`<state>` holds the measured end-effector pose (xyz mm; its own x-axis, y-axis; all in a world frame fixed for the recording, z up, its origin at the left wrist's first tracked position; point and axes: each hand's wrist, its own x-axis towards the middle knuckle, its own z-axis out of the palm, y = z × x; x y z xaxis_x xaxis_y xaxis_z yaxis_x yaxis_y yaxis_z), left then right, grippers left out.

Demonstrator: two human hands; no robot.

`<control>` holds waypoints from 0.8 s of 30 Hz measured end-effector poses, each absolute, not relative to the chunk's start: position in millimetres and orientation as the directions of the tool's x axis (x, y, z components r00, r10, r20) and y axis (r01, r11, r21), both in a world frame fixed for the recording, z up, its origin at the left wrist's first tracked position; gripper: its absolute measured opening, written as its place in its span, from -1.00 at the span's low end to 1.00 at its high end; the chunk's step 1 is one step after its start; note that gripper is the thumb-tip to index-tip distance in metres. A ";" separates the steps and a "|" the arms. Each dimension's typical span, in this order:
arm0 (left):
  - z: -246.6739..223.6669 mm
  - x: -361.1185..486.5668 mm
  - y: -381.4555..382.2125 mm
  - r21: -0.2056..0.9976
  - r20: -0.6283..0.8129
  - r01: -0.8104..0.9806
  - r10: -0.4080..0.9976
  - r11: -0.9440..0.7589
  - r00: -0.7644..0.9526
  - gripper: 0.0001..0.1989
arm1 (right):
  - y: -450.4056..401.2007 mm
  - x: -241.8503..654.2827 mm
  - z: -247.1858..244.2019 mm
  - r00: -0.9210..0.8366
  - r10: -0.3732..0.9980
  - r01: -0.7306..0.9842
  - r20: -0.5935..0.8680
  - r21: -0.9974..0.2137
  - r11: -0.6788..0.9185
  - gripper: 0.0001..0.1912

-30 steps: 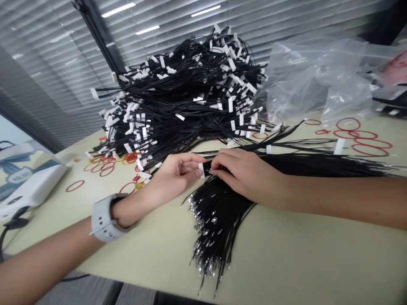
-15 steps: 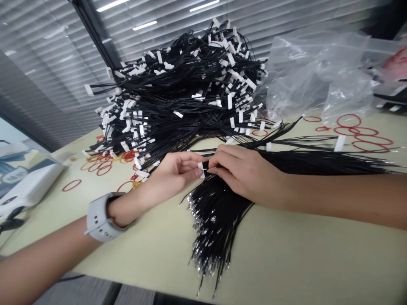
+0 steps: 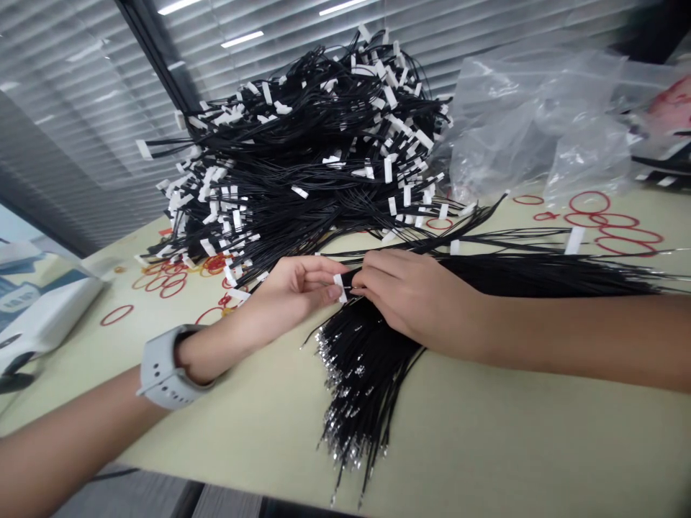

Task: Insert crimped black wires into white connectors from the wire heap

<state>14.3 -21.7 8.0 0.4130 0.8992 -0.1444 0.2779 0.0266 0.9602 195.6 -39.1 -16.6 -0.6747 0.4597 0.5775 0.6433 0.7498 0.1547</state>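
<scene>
My left hand [image 3: 288, 293] pinches a little white plug [image 3: 340, 288], and my right hand [image 3: 421, 298] pinches what looks like a thin wire [image 3: 354, 289], both just in front of the big wire heap [image 3: 324, 194]. If I push crooked, the wire could bend or slip. The loose wires [image 3: 372, 360], also in front of the heap, could snag on my right hand and slide across the desk [image 3: 486, 432].

The small, flat white connector [image 3: 340, 288] stands slightly tilted, its top toward 11 o'clock; thin black wire [image 3: 348, 288] shows at its 3 o'clock side; below, at 6 o'clock, loose black wires [image 3: 359, 381] fan out, silvery-tipped; more stretch toward 3 o'clock.
</scene>
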 end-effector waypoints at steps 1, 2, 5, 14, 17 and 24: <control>8.2 14.4 -22.0 0.958 -0.144 0.287 0.897 0.021 0.417 -0.78 | -39.7 195.7 -15.7 -0.687 0.444 0.639 0.575 0.185 0.747 -0.82; 8.3 14.4 -22.1 0.957 -0.146 0.290 0.895 0.020 0.421 -0.77 | -40.3 195.7 -14.8 -0.698 0.433 0.632 0.570 0.208 0.746 -0.80; 8.8 14.0 -22.1 0.957 -0.152 0.288 0.890 0.025 0.430 -0.76 | -40.8 195.3 -13.0 -0.718 0.418 0.619 0.556 0.235 0.749 -0.76; 9.1 13.8 -21.7 0.970 -0.143 0.242 0.854 0.021 0.501 -0.83 | -37.0 195.1 -15.8 -0.696 0.396 0.581 0.599 0.146 0.801 -0.73; 12.5 16.6 -24.9 0.961 -0.140 0.277 0.853 -0.005 0.502 -0.84 | -37.4 195.4 -15.2 -0.703 0.338 0.532 0.626 0.149 0.833 -0.73; 10.4 15.5 -23.2 0.957 -0.099 0.285 0.852 -0.061 0.514 -0.81 | -33.8 198.7 -17.3 -0.680 0.319 0.505 0.661 0.107 0.856 -0.73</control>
